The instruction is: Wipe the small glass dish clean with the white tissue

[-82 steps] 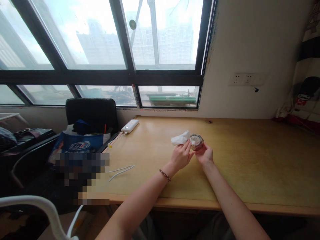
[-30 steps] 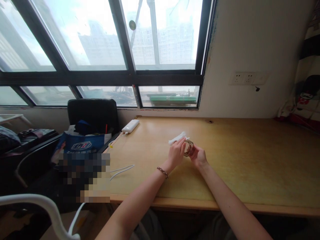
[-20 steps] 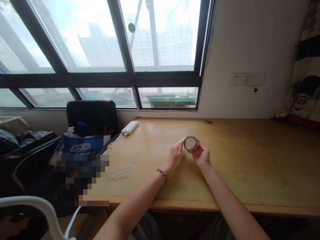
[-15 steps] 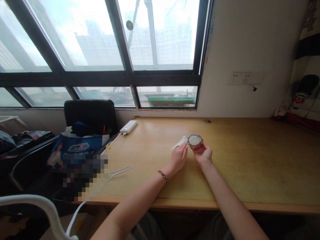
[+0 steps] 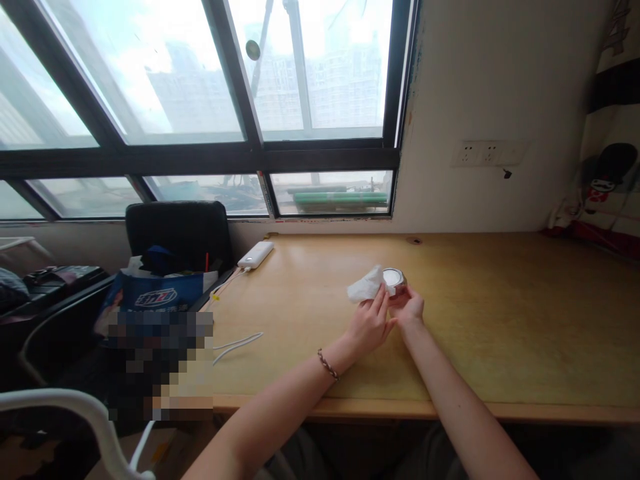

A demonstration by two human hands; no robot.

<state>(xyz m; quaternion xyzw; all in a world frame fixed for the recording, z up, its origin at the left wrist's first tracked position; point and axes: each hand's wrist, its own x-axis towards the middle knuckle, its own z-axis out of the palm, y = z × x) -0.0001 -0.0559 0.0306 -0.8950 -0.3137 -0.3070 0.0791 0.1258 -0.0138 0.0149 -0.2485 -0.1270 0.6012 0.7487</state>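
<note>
My right hand (image 5: 409,308) is closed around the lower right side of a small round glass jar (image 5: 393,277). The jar has a shiny rim and a pale, light-catching top, and it is held above the table. My left hand (image 5: 371,324) holds a white tissue (image 5: 366,285), its fingertips pressing part of it against the jar's near left side. The loose end of the tissue spreads out to the left. A braided bracelet (image 5: 328,365) circles my left wrist. Some of the jar is hidden behind the fingers and tissue.
The wooden table (image 5: 500,327) reaches back to the wall and window. A white power bank (image 5: 256,255) lies at its left back edge, with a white cable (image 5: 237,343) nearer. Left of the table stand a black chair (image 5: 177,230) and a blue bag (image 5: 155,293).
My left hand has moved right and come up against the jar with the tissue, which now shows more spread out. The jar's top looks brighter; the right hand has barely moved.
</note>
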